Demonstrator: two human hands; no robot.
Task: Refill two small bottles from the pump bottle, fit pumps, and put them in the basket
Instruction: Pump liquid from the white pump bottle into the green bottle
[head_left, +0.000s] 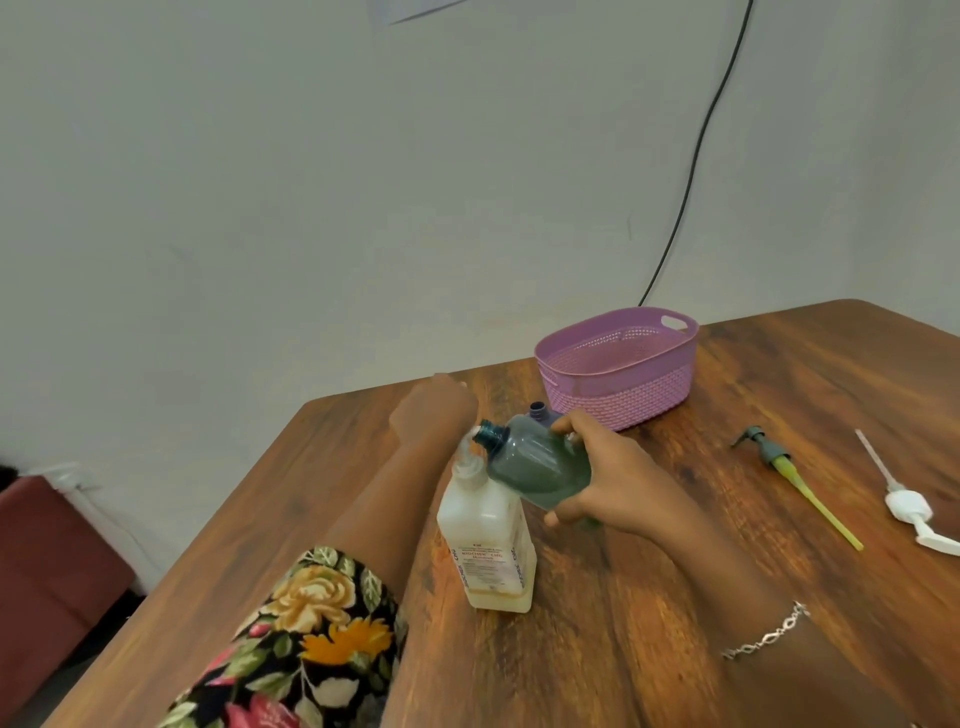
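Teal small bottle (535, 462) tilts toward pump bottle's (485, 540) nozzle.

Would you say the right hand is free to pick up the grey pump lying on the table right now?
Probably not yet: the right hand holds the green bottle at the spout of the pump bottle. Nothing lies between it and the grey pump, though.
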